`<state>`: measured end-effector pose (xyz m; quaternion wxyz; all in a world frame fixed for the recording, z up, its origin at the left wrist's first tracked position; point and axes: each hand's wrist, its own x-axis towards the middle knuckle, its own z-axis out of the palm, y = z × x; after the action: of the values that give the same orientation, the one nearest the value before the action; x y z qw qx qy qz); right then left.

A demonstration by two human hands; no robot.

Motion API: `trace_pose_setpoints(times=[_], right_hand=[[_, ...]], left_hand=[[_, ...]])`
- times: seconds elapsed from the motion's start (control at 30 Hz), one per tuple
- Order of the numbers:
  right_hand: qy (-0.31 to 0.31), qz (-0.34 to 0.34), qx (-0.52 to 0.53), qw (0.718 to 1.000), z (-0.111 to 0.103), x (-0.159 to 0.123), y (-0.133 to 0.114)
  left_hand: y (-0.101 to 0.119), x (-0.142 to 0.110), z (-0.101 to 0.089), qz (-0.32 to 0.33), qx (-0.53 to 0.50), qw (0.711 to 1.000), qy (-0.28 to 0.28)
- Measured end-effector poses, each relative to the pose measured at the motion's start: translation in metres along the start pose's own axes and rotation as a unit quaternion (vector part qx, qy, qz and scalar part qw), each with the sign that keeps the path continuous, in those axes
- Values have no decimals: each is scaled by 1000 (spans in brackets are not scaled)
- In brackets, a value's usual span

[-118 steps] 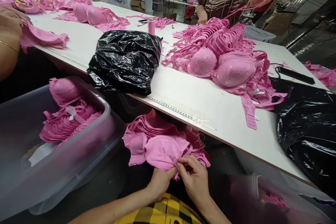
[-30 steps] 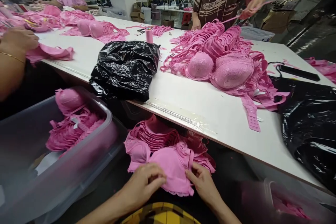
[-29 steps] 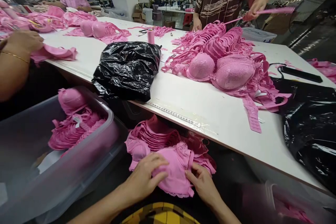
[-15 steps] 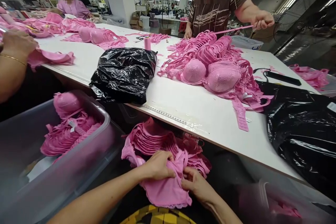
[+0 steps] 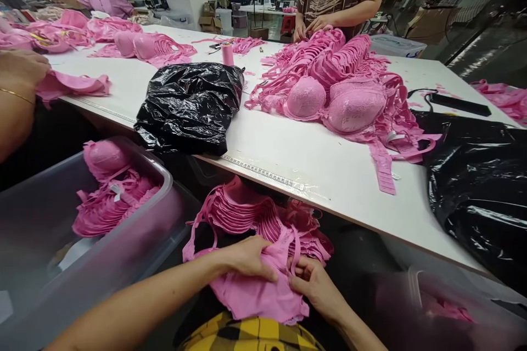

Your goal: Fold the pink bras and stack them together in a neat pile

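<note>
A pink bra (image 5: 251,293) lies on my lap, on top of a stack of pink bras (image 5: 242,211) below the table edge. My left hand (image 5: 247,255) grips the upper part of the top bra with closed fingers. My right hand (image 5: 315,282) pinches its fabric and strap just to the right, the two hands almost touching. The bra's lace-edged lower part hangs toward my yellow checked clothing (image 5: 251,334).
A clear plastic bin (image 5: 135,241) with pink bras stands at my left. The white table (image 5: 313,170) holds a black plastic bag (image 5: 189,104), a large pile of pink bras (image 5: 341,88) and another black bag (image 5: 481,186). A person across the table handles the pile; another person's arm (image 5: 14,93) is at left.
My hands have pulled the top bra lower over my lap and regripped it, and a strap now loops out on the left. The person opposite brought both hands down onto the pile.
</note>
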<state>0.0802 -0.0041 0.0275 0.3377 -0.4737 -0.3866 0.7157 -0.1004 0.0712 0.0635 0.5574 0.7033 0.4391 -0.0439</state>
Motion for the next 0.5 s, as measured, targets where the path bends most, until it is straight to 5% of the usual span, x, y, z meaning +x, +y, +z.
trace_pose_setpoints(times=[0.17, 0.4, 0.5], right_hand=[[-40, -27, -42, 998, 1, -1, -15], [-19, -14, 34, 999, 7, 2, -3], [27, 5, 67, 997, 6, 6, 3]], left_hand=[[3, -8, -20, 18, -147, 985, -86], [-5, -3, -20, -7, -170, 978, -120], [-6, 3, -13, -30, -81, 993, -79]])
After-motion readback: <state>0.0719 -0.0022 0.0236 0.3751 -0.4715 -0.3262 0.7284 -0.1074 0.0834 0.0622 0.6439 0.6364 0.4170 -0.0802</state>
